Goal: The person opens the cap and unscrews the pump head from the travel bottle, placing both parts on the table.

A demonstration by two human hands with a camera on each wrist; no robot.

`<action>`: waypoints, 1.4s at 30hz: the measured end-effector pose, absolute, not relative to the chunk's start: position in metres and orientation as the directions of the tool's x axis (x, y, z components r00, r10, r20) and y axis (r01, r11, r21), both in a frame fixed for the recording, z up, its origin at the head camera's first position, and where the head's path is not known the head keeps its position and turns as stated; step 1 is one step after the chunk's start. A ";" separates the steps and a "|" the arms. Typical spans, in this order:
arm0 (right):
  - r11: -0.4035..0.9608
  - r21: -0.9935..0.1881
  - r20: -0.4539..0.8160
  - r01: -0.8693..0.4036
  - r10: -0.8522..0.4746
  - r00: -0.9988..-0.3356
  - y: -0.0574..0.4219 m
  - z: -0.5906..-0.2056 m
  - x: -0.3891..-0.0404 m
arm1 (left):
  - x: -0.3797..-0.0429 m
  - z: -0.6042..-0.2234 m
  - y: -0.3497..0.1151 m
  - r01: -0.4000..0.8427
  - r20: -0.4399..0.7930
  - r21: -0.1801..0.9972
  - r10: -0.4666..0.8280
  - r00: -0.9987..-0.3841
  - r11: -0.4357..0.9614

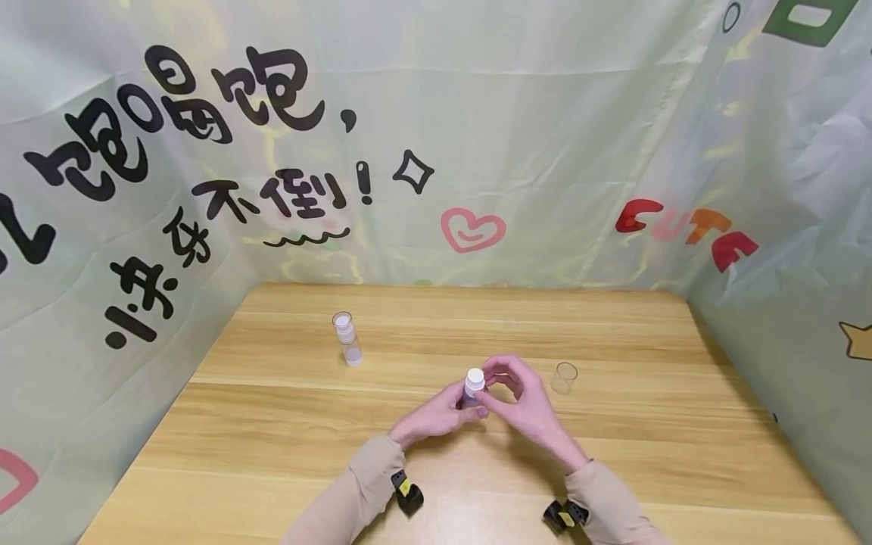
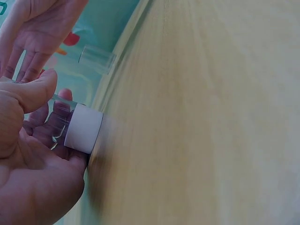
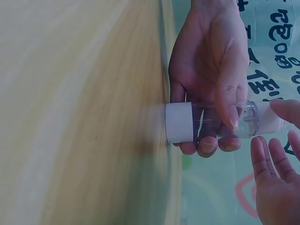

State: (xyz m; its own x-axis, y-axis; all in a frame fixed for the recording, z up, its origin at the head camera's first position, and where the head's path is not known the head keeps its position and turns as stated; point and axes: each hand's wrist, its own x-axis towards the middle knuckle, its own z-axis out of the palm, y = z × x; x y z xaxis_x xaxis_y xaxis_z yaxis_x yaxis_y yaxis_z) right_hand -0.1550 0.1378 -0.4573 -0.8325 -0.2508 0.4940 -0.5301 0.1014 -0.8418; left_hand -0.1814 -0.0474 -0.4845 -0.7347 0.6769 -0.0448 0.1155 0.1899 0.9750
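My left hand (image 1: 439,412) grips a small clear bottle (image 3: 211,119) round its see-through body, thumb on the near side and fingers behind. The bottle has a white base (image 2: 84,129) and a white top (image 1: 474,378); it stands upright, low over the table. At the white top is my right hand (image 1: 521,401), its thumb (image 3: 286,111) on one side and its fingertips at the other. In the left wrist view the right hand hides the bottle's upper end. A clear cap (image 1: 564,378) stands on the table to the right of the right hand.
A second bottle (image 1: 348,341), with a white collar, stands at the back left of the wooden table (image 1: 286,454). Printed cloth walls (image 1: 545,151) rise behind the table and along both sides. A black strap device hangs at each wrist.
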 end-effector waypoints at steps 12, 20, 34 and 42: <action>0.183 -0.795 0.531 -0.578 -0.250 -0.810 0.133 -0.456 -0.154 | -0.181 -0.485 -0.048 0.126 -0.046 0.971 0.680 -0.732 0.202; 0.196 -0.744 0.588 -0.639 -0.261 -0.765 0.131 -0.459 -0.157 | -0.181 -0.484 -0.049 0.139 -0.046 0.966 0.678 -0.734 0.216; 0.239 -0.740 0.568 -0.628 -0.276 -0.775 0.134 -0.457 -0.159 | -0.181 -0.482 -0.048 0.141 -0.035 0.970 0.689 -0.724 0.198; 0.230 -0.744 0.561 -0.628 -0.297 -0.773 0.136 -0.456 -0.158 | -0.180 -0.481 -0.049 0.130 -0.046 0.970 0.687 -0.725 0.203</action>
